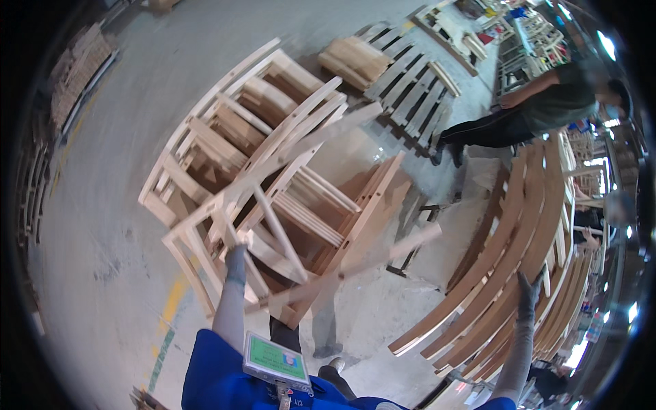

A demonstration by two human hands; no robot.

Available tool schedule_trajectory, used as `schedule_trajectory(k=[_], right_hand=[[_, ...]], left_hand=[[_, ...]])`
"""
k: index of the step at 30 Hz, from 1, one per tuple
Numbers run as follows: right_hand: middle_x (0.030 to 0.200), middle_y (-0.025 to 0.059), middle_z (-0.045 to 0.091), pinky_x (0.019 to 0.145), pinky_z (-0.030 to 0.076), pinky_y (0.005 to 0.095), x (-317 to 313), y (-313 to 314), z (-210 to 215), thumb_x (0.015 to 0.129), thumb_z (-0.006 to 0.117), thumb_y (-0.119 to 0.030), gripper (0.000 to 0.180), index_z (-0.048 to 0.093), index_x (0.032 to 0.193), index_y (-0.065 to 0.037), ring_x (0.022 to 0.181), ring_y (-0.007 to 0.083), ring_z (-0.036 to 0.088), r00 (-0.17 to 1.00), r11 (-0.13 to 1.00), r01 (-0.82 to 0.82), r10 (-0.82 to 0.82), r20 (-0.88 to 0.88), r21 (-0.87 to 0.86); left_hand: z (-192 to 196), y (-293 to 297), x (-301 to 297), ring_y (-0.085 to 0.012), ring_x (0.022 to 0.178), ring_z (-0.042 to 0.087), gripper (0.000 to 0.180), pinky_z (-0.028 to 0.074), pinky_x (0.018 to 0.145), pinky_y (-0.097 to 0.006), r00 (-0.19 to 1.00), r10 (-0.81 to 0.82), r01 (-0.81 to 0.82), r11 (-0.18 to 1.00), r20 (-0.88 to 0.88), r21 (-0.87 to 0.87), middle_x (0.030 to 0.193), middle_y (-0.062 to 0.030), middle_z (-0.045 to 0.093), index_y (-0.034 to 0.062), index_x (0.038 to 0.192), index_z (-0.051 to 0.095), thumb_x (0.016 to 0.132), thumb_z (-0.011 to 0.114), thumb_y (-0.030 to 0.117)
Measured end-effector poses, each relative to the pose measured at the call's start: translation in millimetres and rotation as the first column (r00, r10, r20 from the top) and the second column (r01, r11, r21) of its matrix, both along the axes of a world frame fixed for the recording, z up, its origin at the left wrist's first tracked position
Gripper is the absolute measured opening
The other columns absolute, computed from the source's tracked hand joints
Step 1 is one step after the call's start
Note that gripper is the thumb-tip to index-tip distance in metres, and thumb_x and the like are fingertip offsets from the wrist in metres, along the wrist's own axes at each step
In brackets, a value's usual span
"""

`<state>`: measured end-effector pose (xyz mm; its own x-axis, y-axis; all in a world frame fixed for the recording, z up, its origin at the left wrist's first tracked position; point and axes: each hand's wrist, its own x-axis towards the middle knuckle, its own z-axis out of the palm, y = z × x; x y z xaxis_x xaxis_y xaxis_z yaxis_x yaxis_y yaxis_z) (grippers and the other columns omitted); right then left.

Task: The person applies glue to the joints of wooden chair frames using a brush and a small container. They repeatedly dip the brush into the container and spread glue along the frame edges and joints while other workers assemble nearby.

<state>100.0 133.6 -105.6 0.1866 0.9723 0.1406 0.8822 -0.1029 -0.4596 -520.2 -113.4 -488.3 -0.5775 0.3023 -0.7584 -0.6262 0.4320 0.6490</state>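
Observation:
My left hand (236,265), in a grey glove, is closed round a pale rail of a wooden frame (273,236). Two long legs of this frame reach up and to the right, blurred, above other wooden parts. On the right, my gloved right hand (529,292) grips the edge of a curved wooden frame (509,283). That piece stands in a row of several similar curved frames; part of my fingers is hidden among them. Just beyond my left hand stand stacked wooden frames (256,130) with slats and crossbars.
A slatted pallet (413,85) with a bundle of boards (355,61) lies at the far side. A person (533,113) in dark clothes stands at the right, beyond the curved frames. Stacked wood (78,75) is at the far left. A yellow floor line (172,301) shows at left.

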Motion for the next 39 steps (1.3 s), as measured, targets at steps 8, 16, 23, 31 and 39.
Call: schedule_trajectory(k=[8,16,23,31,39], right_hand=[[0.128,0.0242,0.046,0.095,0.039,0.0345,16,-15,12,0.073,0.071,-0.023,0.098,0.005,0.143,-0.001,0.114,0.0293,0.051,1.0,1.0,-0.022,0.022,0.007,-0.01],[0.132,0.0166,0.046,0.101,0.035,0.0422,-96,-155,224,0.086,0.052,-0.05,0.062,0.042,0.131,-0.008,0.119,0.0314,0.047,0.538,0.467,-0.829,0.816,0.212,0.308],[0.098,0.0117,0.06,0.099,0.027,0.0526,44,-322,195,0.084,0.051,-0.048,0.046,0.061,0.103,-0.007,0.106,0.0297,0.051,0.543,0.673,-0.738,0.545,0.639,0.053],[0.129,0.0194,0.046,0.103,0.025,0.0556,190,-483,6,0.083,0.054,-0.043,0.056,0.048,0.124,-0.005,0.122,0.0378,0.041,0.837,0.86,-0.48,0.389,0.385,0.175],[0.134,0.0232,0.037,0.1,0.035,0.0477,166,-545,122,0.075,0.072,-0.032,0.075,0.036,0.133,-0.001,0.123,0.0401,0.038,0.981,0.646,-0.193,0.106,0.164,0.739]], left_hand=[[102,-119,99,-0.0181,0.045,0.049,0.02,0.045,0.042,-0.034,0.984,0.137,-0.161,0.959,0.115,0.235,0.06,-0.004,0.049,0.0093,0.079,0.051,0.072,0.066,0.02],[186,-199,151,-0.0193,0.043,0.049,0.027,0.046,0.041,-0.034,0.979,0.202,-0.178,0.889,-0.014,0.422,0.056,-0.0037,0.045,0.0087,0.072,0.048,0.069,0.068,0.028],[310,-236,244,-0.0117,0.047,0.047,0.017,0.043,0.045,-0.025,0.98,0.169,-0.057,0.737,-0.102,0.673,0.059,0.0004,0.047,0.0092,0.076,0.055,0.077,0.065,0.023],[471,-252,308,-0.0166,0.067,0.053,0.035,0.045,0.061,-0.032,0.567,0.221,0.43,0.743,-0.793,0.514,0.077,-0.0074,0.058,-0.0043,0.095,0.057,0.071,0.069,0.018],[658,-246,362,-0.0335,0.069,0.062,0.045,0.049,0.061,-0.04,-0.381,0.177,0.625,0.773,-0.907,-0.111,0.076,-0.0191,0.063,-0.0021,0.095,0.058,0.061,0.073,0.023]])
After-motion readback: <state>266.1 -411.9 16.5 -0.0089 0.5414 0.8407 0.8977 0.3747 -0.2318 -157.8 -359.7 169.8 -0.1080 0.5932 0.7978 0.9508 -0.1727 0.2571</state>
